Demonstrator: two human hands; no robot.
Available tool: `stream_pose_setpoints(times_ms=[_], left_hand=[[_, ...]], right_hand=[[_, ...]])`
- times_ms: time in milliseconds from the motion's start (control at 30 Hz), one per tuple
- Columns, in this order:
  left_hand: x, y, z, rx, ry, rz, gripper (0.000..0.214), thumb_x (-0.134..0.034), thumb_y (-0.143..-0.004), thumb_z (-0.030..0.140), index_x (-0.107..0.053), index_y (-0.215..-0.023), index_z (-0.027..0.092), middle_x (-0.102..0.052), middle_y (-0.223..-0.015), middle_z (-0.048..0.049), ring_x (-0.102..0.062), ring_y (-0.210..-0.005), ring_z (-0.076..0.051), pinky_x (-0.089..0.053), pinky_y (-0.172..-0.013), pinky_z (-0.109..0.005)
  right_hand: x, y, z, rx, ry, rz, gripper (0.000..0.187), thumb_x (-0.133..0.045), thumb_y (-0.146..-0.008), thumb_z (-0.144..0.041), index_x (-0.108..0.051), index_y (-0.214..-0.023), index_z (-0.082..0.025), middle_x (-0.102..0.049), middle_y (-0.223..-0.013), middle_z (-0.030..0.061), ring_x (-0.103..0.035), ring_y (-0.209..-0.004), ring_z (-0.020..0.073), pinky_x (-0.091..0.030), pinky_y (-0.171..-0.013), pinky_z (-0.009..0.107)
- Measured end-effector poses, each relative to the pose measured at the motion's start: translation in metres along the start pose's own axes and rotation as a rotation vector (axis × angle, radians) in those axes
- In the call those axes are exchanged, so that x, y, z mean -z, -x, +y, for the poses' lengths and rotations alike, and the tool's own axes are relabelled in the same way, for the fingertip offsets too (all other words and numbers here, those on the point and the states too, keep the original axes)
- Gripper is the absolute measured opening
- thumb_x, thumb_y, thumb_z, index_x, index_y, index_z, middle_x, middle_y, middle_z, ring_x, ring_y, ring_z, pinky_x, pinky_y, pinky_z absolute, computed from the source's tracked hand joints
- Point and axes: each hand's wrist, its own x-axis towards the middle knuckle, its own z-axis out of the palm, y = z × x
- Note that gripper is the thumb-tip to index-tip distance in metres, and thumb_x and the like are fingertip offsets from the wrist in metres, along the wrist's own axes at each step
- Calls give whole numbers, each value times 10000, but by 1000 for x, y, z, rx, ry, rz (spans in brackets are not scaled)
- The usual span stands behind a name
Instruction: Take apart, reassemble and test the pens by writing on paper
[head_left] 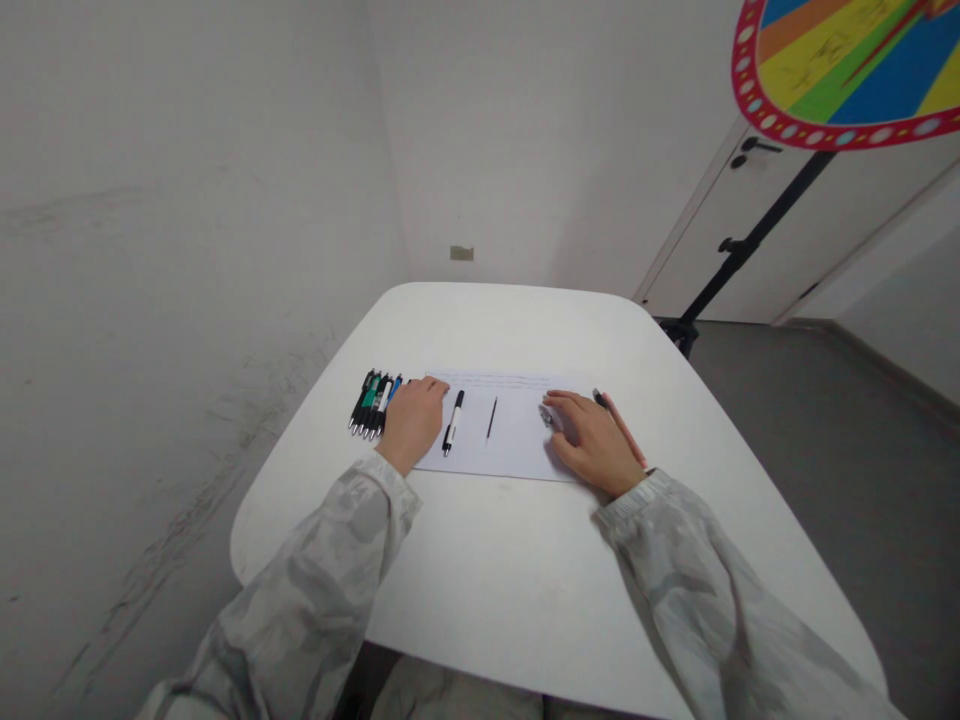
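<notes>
A white sheet of paper [514,440] lies on the white table [487,560]. My left hand [412,420] rests on the sheet's left edge, fingers loosely curled, holding nothing that I can see. Just right of it lies a black-and-white pen [453,421], and a thin black refill [492,418] lies mid-sheet. My right hand [592,440] lies flat on the sheet's right side, fingertips touching a small grey pen part [546,417]. A row of several pens [373,402] sits left of my left hand. A pink pen [621,428] lies beside my right hand.
A wall runs close along the table's left side. A black stand [742,250] carrying a colourful prize wheel [847,70] rises beyond the table's far right corner, in front of a white door. Grey floor [825,420] lies to the right.
</notes>
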Motion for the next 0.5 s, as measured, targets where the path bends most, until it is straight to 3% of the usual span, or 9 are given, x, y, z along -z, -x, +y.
stream_pose_setpoints(times_ms=[167, 333, 500], left_hand=[[-2, 1, -1, -10, 1, -4, 332, -499, -1040, 91, -705, -1279, 195, -748, -1280, -103, -677, -1164, -287, -508, -1001, -433], [-2, 1, 1, -13, 17, -10, 339, -482, -1041, 87, -696, -1289, 176, -749, -1284, -116, -673, -1168, -290, -508, -1026, -440], [-2, 1, 2, -12, 27, -10, 337, -467, -1052, 100, -693, -1292, 171, -750, -1276, -130, -678, -1163, -294, -515, -1017, -450]], right_hand=[[-4, 0, 3, -7, -6, 7, 547, -585, -848, -181, -630, -1393, -168, -714, -1407, 181, -675, -1323, 366, -503, -1171, 555], [-4, 1, 1, -5, 4, -13, 520, -594, -976, -328, -571, -1471, -170, -699, -1424, 210, -675, -1317, 392, -512, -1159, 584], [-3, 1, -2, -1, 15, -28, 545, -609, -993, -373, -545, -1497, -175, -683, -1454, 211, -658, -1342, 397, -513, -1172, 589]])
